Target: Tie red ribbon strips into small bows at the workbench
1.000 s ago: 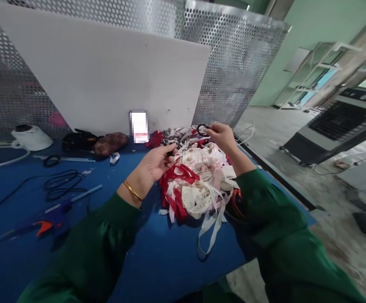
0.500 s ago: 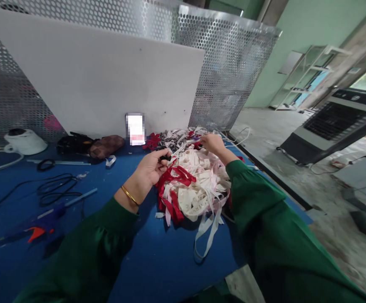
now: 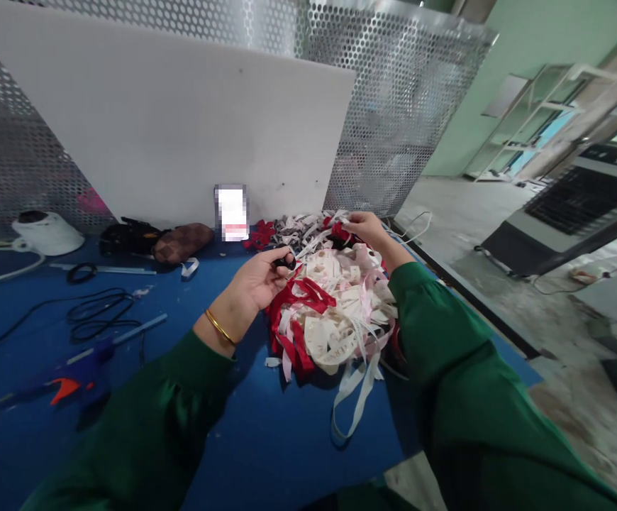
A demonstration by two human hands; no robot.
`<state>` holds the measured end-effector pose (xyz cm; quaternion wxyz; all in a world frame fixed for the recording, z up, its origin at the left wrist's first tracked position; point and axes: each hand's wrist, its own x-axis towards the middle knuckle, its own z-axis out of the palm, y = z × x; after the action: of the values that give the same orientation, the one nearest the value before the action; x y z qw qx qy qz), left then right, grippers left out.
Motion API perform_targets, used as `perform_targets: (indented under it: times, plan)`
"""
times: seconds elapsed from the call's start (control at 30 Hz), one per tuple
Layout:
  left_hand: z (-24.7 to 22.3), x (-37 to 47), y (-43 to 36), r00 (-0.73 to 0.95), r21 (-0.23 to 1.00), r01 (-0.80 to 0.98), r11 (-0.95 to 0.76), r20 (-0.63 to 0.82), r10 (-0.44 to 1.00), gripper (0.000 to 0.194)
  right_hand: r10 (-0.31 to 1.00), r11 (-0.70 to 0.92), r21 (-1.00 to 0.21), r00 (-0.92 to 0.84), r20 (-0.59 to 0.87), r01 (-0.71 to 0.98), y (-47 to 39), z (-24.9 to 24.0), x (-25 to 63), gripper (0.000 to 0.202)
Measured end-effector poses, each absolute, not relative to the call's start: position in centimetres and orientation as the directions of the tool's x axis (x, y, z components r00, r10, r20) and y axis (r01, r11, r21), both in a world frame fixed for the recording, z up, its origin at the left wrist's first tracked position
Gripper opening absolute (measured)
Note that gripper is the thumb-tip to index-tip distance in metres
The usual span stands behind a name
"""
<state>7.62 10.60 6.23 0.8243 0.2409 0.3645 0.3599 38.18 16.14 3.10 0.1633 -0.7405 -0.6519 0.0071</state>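
Note:
A heap of cream, white, pink and red ribbon pieces (image 3: 335,333) lies on the blue table. Beyond it is a second pile of grey, white and red scraps (image 3: 298,231). At the heap's left side my left hand (image 3: 258,280) is closed on a small black object (image 3: 286,262), whose kind I cannot make out. Over the far pile, my right hand (image 3: 366,228) pinches a white ribbon (image 3: 319,243). That ribbon stretches from the right fingertips down toward the left hand; whether the left fingers hold its end is hidden. A loop of pale ribbon (image 3: 352,408) hangs toward me.
A blue glue gun (image 3: 82,372) with an orange trigger lies left, near a coiled black cable (image 3: 93,312). A phone (image 3: 232,213) leans on the white board (image 3: 181,128). Behind stand a brown checked pouch (image 3: 184,243) and a white device (image 3: 47,234).
My right hand has shifted slightly right and away from my left hand, drawing the white ribbon along. My left hand stays closed on the black object. The view has turned slightly.

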Motion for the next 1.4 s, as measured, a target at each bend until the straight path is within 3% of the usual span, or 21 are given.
perform_targets:
  times: [0.13,0.23,0.33,0.43,0.5,0.53,0.6,0.67,0.7,0.8,0.93,1.0,1.07,1.17,1.27,1.4]
  plan:
    - [6.3,7.8,10.2,0.481,0.651,-0.425,0.629,-0.426,0.766,0.01,0.969,-0.017,-0.787,0.203,0.138,0.617,14.5,5.1,37.2,0.036]
    - [6.4,7.9,9.7,0.482,0.649,-0.419,0.635,-0.434,0.761,0.01,0.988,-0.062,-0.934,0.157,-0.006,0.352,13.2,6.1,35.6,0.039]
    - [6.5,7.9,9.6,0.491,0.648,-0.421,0.635,-0.426,0.76,0.01,1.0,-0.026,-0.969,0.001,-0.026,0.247,11.8,6.7,34.1,0.032]
    - [6.5,7.7,9.8,0.485,0.654,-0.435,0.619,-0.409,0.773,0.01,0.965,0.036,-0.933,-0.256,-0.061,0.357,10.3,6.7,32.9,0.023]
    - [6.7,7.7,9.9,0.466,0.66,-0.443,0.607,-0.409,0.785,0.01,0.945,0.064,-0.85,-0.305,-0.117,0.523,9.4,6.2,32.0,0.016]
    - [6.7,7.7,9.8,0.455,0.663,-0.444,0.603,-0.412,0.789,0.01,0.97,0.078,-0.801,-0.229,-0.075,0.593,8.9,5.9,31.4,0.014]
    - [6.6,8.0,9.5,0.444,0.668,-0.437,0.602,-0.422,0.79,0.01,0.978,0.111,-0.739,0.061,0.201,0.664,7.9,5.0,30.0,0.016]
    - [6.3,8.5,9.1,0.448,0.676,-0.419,0.606,-0.427,0.785,0.011,0.83,0.178,-0.727,0.295,0.473,0.663,6.6,4.1,28.3,0.02]
    - [6.1,8.8,8.8,0.45,0.68,-0.407,0.609,-0.431,0.782,0.013,0.787,0.225,-0.715,0.309,0.534,0.661,6.0,3.7,27.3,0.02]
    - [5.2,9.7,8.4,0.427,0.683,-0.36,0.636,-0.485,0.763,0.018,0.799,0.368,-0.61,0.096,0.593,0.702,4.2,3.0,24.8,0.015]
    - [4.9,9.6,8.8,0.367,0.686,-0.369,0.627,-0.512,0.776,0.014,0.804,0.521,-0.492,-0.207,0.557,0.697,4.6,3.2,24.9,0.019]
    - [5.4,9.0,9.3,0.318,0.703,-0.421,0.573,-0.477,0.819,0.013,0.85,0.448,-0.51,-0.174,0.496,0.734,6.5,3.5,27.3,0.03]
    - [6.1,8.2,9.9,0.299,0.714,-0.445,0.54,-0.45,0.841,0.012,0.921,0.145,-0.48,0.06,0.385,0.865,9.1,3.6,31.0,0.037]
    - [6.9,7.4,10.4,0.306,0.72,-0.464,0.516,-0.416,0.856,0.009,0.906,-0.343,-0.186,0.376,0.194,0.921,12.9,3.0,36.5,0.023]
    - [7.3,7.2,10.3,0.322,0.707,-0.486,0.514,-0.402,0.857,0.01,0.889,-0.424,-0.127,0.439,0.127,0.897,15.0,1.6,39.3,0.024]
    - [7.4,7.4,9.9,0.322,0.704,-0.484,0.52,-0.409,0.854,0.013,0.893,-0.417,-0.135,0.432,0.124,0.899,16.1,0.2,39.1,0.025]
